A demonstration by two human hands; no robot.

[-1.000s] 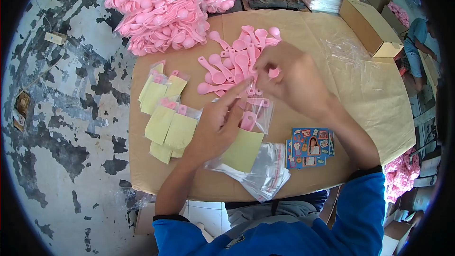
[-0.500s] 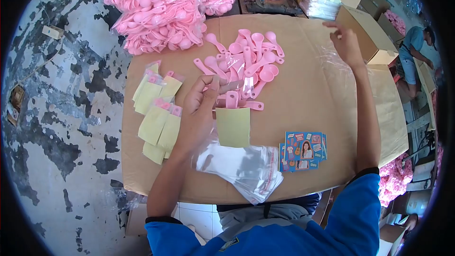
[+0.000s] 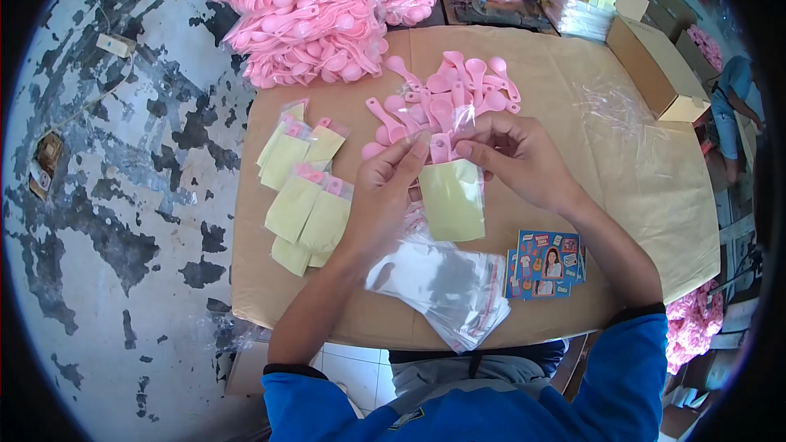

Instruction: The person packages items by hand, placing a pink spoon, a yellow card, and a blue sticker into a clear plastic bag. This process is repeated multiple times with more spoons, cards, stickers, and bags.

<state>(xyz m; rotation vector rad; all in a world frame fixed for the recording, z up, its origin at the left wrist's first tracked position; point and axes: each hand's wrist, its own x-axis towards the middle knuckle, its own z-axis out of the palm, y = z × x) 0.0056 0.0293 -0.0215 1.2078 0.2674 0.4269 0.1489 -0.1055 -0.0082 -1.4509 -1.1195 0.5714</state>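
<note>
A clear packet holding a yellow card is pinched at its upper left by the left hand and at its upper right by the right hand, thumbs against fingers, above the middle of the desk. Loose pink spoons beyond are partly hidden by the hands. Empty bags are spread nearer, with blue cards stacked right and filled packets laid left. The far left is crowded by bagged spoons, the far right by a cardboard box.

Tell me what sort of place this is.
Probably a small packing workshop. A big heap of bagged pink scoops, a stack of clear plastic bags on the brown-covered table, and an open pile of loose scoops suggest that.
</note>
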